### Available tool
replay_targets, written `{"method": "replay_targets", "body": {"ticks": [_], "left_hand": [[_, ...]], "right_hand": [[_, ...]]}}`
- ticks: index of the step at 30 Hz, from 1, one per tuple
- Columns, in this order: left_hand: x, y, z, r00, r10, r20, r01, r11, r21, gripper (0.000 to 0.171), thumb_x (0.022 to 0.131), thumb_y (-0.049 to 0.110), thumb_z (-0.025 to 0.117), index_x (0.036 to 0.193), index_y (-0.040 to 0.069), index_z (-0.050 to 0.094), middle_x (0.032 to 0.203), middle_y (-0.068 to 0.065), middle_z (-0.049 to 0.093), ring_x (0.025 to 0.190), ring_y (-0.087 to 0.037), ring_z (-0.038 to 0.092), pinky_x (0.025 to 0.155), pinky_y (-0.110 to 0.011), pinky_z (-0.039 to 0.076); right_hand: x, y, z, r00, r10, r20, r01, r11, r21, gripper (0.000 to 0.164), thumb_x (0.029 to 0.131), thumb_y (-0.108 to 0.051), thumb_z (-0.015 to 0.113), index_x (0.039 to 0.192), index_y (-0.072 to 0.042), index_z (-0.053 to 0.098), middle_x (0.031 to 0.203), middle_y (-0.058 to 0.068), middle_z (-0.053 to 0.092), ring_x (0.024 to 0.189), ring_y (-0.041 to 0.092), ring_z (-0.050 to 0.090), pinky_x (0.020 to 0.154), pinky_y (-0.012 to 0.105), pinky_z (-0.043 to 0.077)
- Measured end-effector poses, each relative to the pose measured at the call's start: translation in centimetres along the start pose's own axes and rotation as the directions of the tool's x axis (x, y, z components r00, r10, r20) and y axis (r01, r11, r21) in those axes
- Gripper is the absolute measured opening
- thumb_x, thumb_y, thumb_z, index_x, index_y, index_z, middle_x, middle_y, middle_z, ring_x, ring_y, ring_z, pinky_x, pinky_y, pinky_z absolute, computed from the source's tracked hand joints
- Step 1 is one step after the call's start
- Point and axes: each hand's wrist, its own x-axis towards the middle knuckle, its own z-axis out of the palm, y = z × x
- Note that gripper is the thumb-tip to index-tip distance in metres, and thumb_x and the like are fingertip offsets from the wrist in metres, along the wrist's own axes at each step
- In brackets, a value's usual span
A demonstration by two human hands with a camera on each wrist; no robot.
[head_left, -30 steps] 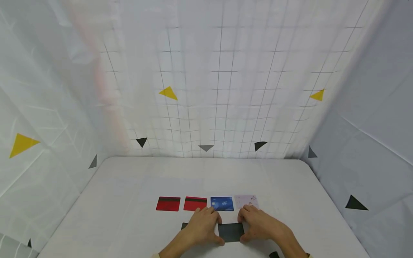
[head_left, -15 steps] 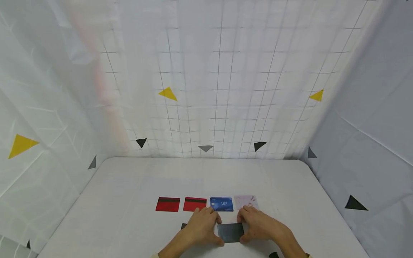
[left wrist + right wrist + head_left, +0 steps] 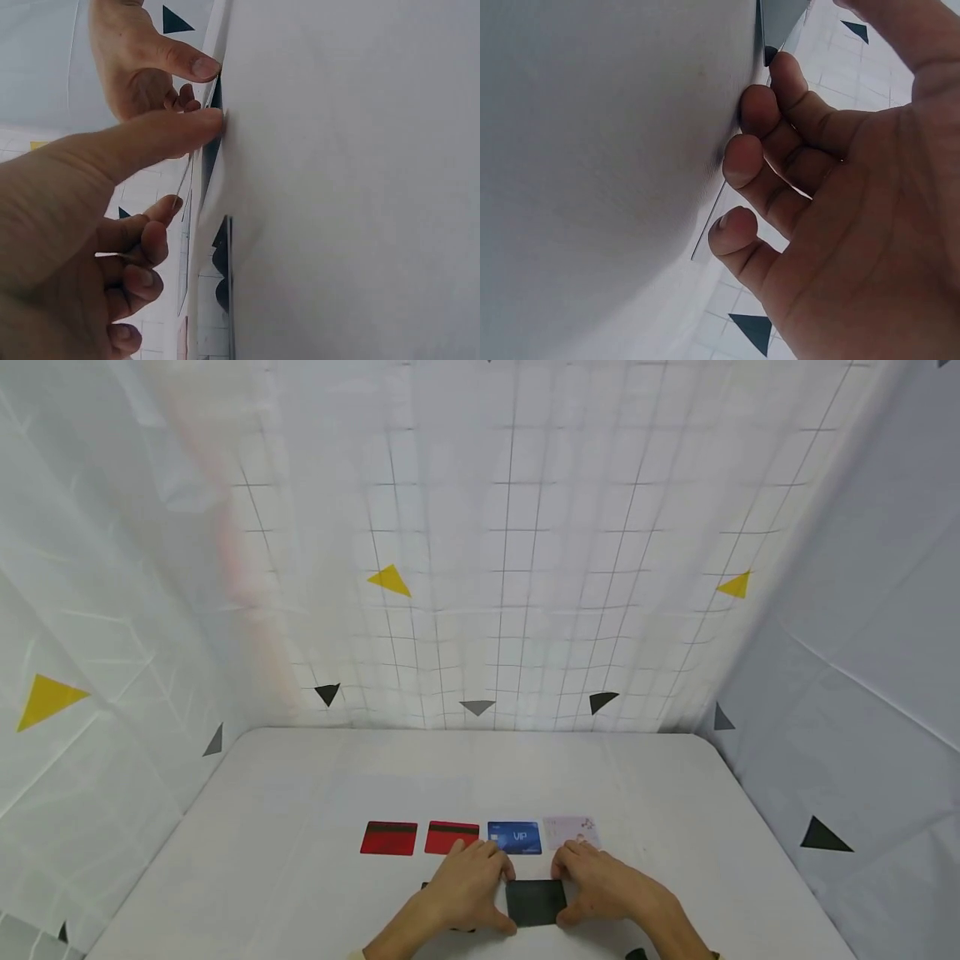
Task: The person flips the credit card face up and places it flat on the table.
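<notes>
A dark grey card lies flat on the white table between the two hands. My left hand is at its left side, forefinger at the upper corner and thumb by the lower one. My right hand holds the right side the same way, thumb and forefinger at the two corners. In the right wrist view, the other fingers are curled close to the tabletop. A second dark flat piece lies close to the left hand, mostly hidden under it in the head view.
Behind the hands lies a row of cards: two red cards with dark stripes, a blue VIP card and a pale pink card. A small black object sits by the right wrist. White sheeting encloses the table.
The left thumb has shifted slightly left, and a dark edge now shows beneath the left hand. The right hand and the grey card stay almost still. The whole head view has shifted slightly.
</notes>
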Motion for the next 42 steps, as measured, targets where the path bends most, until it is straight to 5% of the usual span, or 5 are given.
{"method": "replay_targets", "body": {"ticks": [10,27,38,42], "left_hand": [[0.1,-0.9,-0.8,0.993,0.054,-0.101,-0.062,0.995,-0.073,0.054,0.069,0.065,0.082,0.110,0.033,0.070,0.090,0.017,0.053,0.089,-0.002,0.048,0.082,-0.035,0.039],[0.2,-2.8,-2.0,0.971,-0.003,-0.241,-0.071,0.953,-0.296,0.054,0.075,0.058,0.082,0.118,0.032,0.066,0.101,0.007,0.061,0.088,-0.009,0.056,0.082,-0.035,0.033],[0.5,-3.5,-1.8,0.956,-0.028,-0.292,-0.144,0.822,-0.551,0.054,0.079,0.054,0.080,0.126,0.035,0.062,0.106,-0.004,0.060,0.091,-0.023,0.054,0.074,-0.028,0.040],[0.6,-3.5,-1.7,0.953,-0.027,-0.302,-0.181,0.748,-0.638,0.054,0.081,0.046,0.082,0.127,0.031,0.061,0.105,-0.003,0.057,0.095,-0.029,0.056,0.074,-0.026,0.049]], "right_hand": [[0.1,0.2,-0.1,0.999,-0.016,-0.028,0.017,1.000,0.004,0.056,0.067,-0.054,0.089,0.107,-0.028,0.059,0.096,-0.014,0.052,0.091,0.010,0.047,0.086,0.043,0.047],[0.1,0.7,-1.4,0.951,-0.131,-0.279,0.150,0.987,0.049,0.055,0.079,-0.052,0.081,0.123,-0.032,0.053,0.108,-0.018,0.051,0.097,0.009,0.051,0.082,0.031,0.048],[0.3,0.8,-1.1,0.869,-0.188,-0.458,0.324,0.915,0.240,0.055,0.079,-0.032,0.085,0.122,-0.029,0.051,0.106,-0.013,0.057,0.093,0.025,0.053,0.077,0.038,0.046],[0.4,0.7,-0.9,0.843,-0.190,-0.502,0.363,0.891,0.272,0.053,0.080,-0.029,0.084,0.123,-0.028,0.052,0.103,-0.010,0.059,0.092,0.024,0.053,0.075,0.037,0.045]]}}
